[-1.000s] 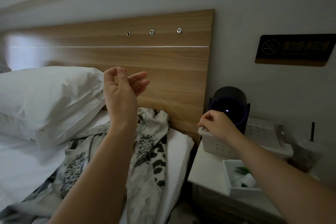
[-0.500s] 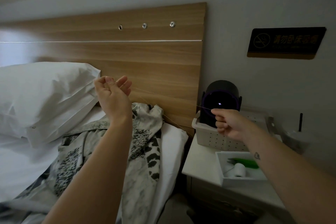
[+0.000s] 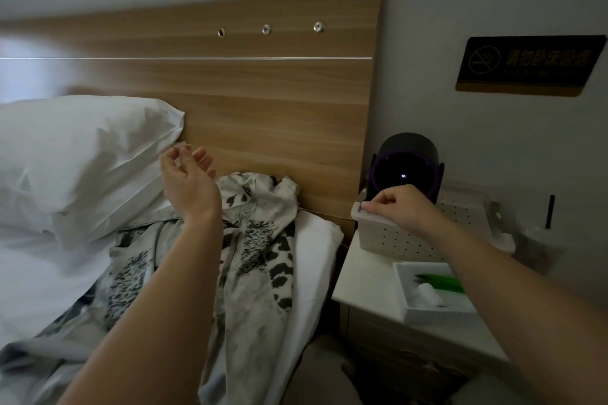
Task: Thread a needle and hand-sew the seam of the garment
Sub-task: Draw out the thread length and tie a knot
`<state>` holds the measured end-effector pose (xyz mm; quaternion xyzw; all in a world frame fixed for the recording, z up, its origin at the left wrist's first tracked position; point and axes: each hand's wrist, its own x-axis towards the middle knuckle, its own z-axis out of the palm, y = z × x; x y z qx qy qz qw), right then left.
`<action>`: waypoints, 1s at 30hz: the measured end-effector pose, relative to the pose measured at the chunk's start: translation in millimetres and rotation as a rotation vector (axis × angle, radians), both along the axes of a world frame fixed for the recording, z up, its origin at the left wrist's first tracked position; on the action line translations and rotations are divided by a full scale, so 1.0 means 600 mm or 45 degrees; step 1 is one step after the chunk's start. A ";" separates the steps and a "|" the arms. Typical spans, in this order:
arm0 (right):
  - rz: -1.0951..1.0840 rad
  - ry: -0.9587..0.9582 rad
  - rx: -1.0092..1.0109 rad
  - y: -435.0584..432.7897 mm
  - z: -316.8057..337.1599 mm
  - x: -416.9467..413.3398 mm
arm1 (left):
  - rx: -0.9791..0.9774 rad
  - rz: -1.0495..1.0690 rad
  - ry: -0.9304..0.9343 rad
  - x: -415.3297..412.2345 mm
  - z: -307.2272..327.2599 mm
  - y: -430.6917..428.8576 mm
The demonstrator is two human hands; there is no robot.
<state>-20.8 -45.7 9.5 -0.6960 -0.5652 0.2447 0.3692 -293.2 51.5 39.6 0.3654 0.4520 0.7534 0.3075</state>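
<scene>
A grey and white patterned garment lies crumpled on the white bed. My left hand is raised above it, near the pillow, with thumb and forefinger pinching a thin needle. A fine thread runs from the garment's edge to the right. My right hand is at the front left corner of the white perforated basket, its fingers curled and pinching the thread's end. A white thread spool lies in a small white tray on the nightstand.
A white pillow leans on the wooden headboard. The white nightstand carries the basket, a black round device and the tray with a green tool. A dark sign hangs on the wall.
My left hand has dropped lower and to the left, toward the pillow. My right hand has moved down to the basket's corner, and the thread now hangs lower.
</scene>
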 end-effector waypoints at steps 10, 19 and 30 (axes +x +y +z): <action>-0.149 0.078 0.125 0.073 -0.036 -0.084 | -0.330 0.061 -0.261 -0.126 -0.085 0.020; -0.503 0.220 0.169 0.125 -0.093 -0.122 | -0.560 0.097 -0.584 -0.217 -0.155 0.032; -0.778 0.057 0.178 0.113 -0.130 -0.085 | -0.606 0.283 -0.672 -0.255 -0.192 0.037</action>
